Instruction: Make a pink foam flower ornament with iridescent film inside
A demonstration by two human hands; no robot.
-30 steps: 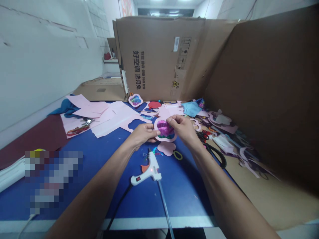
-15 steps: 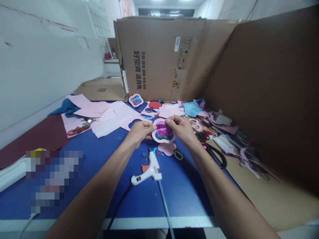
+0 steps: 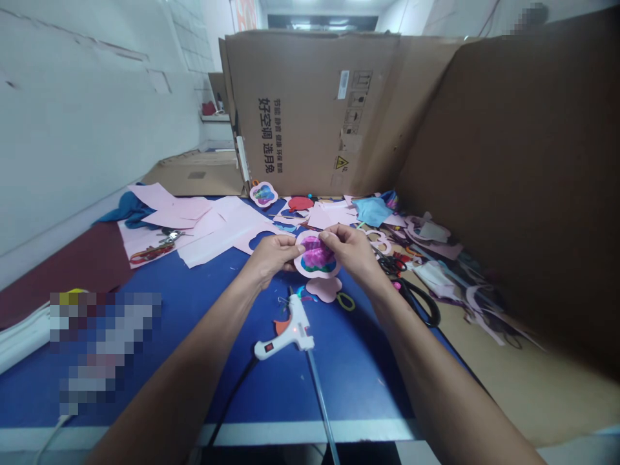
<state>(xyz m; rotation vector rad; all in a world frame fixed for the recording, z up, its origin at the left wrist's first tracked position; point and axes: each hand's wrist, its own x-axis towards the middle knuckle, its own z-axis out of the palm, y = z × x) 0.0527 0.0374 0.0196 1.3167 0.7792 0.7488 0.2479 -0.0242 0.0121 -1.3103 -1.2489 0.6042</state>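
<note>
Between my two hands I hold up a flower-shaped paper cutout (image 3: 317, 257) with a pale pink rim and a shiny purple, blue and green middle. My left hand (image 3: 275, 256) pinches its left edge. At the upper right edge my right hand (image 3: 349, 248) grips it, thumb on the front. Just below lie a plain pink paper flower (image 3: 323, 289) and a yellow-green loop (image 3: 345, 301) on the blue table (image 3: 356, 361). Nearer to me a white glue gun (image 3: 285, 332) with an orange trigger lies on its side, its indicator lit and a long glue stick (image 3: 321, 400) at its back.
Pink paper sheets (image 3: 217, 226) spread at the back left, with scissors (image 3: 170, 237) on them. Another finished-looking flower (image 3: 263, 194) leans by the cardboard wall (image 3: 310, 116). Paper scraps and black-handled scissors (image 3: 421, 302) crowd the right. A blurred power strip (image 3: 113, 349) lies left.
Almost nothing differs. The view has shifted very slightly; both hands keep the same hold on the flower cutout.
</note>
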